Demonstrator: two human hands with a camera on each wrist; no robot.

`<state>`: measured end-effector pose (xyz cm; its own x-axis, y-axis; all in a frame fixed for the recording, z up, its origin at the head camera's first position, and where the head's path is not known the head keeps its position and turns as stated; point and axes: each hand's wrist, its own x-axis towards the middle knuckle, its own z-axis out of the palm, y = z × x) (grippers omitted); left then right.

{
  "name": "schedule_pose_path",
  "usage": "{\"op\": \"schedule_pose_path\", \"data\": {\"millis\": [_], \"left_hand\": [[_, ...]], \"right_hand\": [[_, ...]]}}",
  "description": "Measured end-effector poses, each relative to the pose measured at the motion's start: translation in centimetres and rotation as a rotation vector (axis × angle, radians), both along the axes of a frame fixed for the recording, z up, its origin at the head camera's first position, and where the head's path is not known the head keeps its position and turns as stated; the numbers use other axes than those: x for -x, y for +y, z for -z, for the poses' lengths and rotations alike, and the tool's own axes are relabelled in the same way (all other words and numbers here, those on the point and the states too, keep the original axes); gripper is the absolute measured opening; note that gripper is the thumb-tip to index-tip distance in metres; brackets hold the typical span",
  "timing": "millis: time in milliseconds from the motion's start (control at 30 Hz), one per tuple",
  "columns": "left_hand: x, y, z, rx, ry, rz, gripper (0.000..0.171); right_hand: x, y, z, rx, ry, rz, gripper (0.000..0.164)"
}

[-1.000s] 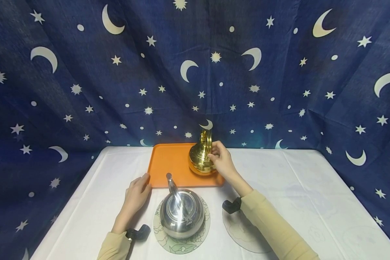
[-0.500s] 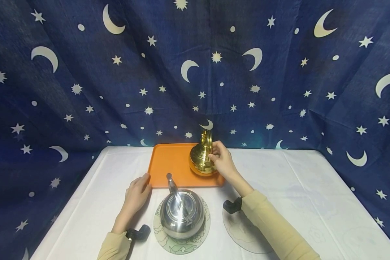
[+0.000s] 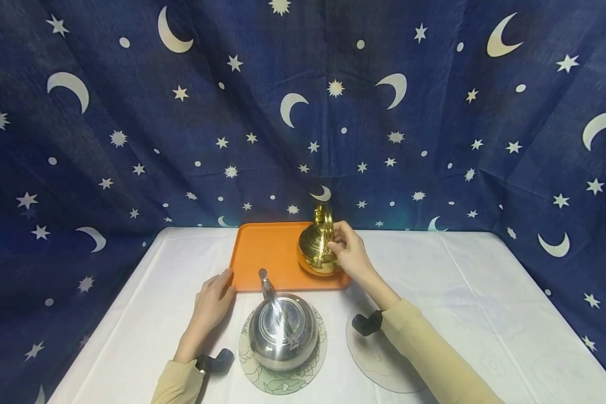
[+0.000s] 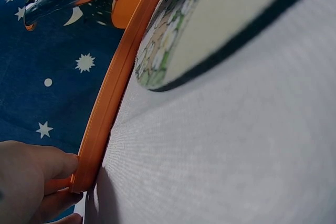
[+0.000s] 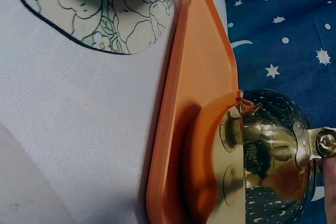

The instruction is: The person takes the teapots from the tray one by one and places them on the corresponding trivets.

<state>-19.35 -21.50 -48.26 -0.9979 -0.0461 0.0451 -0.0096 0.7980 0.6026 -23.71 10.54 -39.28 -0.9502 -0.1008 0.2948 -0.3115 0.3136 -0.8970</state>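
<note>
A shiny gold kettle (image 3: 314, 242) is over the right part of an orange tray (image 3: 262, 255). My right hand (image 3: 350, 252) grips its tall handle from the right. In the right wrist view the gold kettle (image 5: 278, 156) shows its rounded side and handle bracket, with only a fingertip visible at the edge. Whether its base touches the tray is hard to tell. My left hand (image 3: 214, 300) holds the tray's near left corner. In the left wrist view, the fingers (image 4: 58, 162) lie against the tray's rim (image 4: 105, 114) at that corner.
A steel kettle (image 3: 283, 336) stands on a round patterned mat (image 3: 278, 387) in front of the tray, its arched handle upright. Another round mat (image 3: 379, 370) lies under my right forearm. A blue star-and-moon curtain (image 3: 262, 112) hangs behind the white-clothed table (image 3: 464, 314).
My right hand and the gold kettle have shifted slightly right and toward me, and the handle has turned a little. The left hand, tray and steel kettle have stayed put.
</note>
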Motion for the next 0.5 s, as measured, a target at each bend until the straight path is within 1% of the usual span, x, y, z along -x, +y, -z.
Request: {"op": "schedule_pose_path", "data": {"millis": [33, 200, 267, 500], "left_hand": [[0.0, 0.0, 0.0, 0.000, -0.002, 0.001, 0.052], [0.0, 0.0, 0.0, 0.001, -0.004, 0.004, 0.053], [0.0, 0.0, 0.0, 0.003, -0.001, 0.004, 0.053], [0.0, 0.0, 0.0, 0.010, 0.004, 0.002, 0.053]], "right_hand": [[-0.4, 0.0, -0.4, -0.005, -0.005, -0.002, 0.025], [-1.0, 0.6, -0.4, -0.018, -0.016, 0.001, 0.026], [-0.7, 0.9, 0.3, -0.021, -0.009, 0.004, 0.026], [-1.6, 1.5, 0.3, -0.047, 0.012, 0.006, 0.025]]}}
